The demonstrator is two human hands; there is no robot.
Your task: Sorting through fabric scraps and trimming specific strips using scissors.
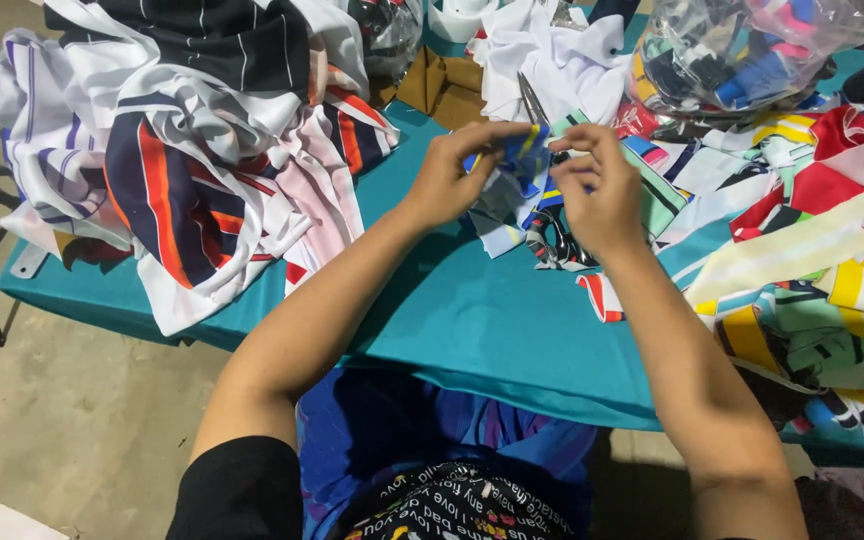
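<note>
Pinching a small blue-and-yellow fabric scrap (514,165) between left hand (444,178) and right hand (597,195), above the teal table (492,320) toward its far edge; looking light, floppy, best gripping by edges

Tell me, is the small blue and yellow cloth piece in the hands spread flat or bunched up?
Bunched up. The cloth piece is crumpled between the left hand and right hand, raised above the teal table.

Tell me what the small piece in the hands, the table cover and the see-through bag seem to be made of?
Small blue-and-yellow piece, pinched by left hand and right hand: printed fabric, likely a thin synthetic knit, since it folds limply.
Teal table cover: smooth matte cloth, draping over the edge.
Clear bag: thin plastic film, glossy, crinkled, contents showing through.
</note>
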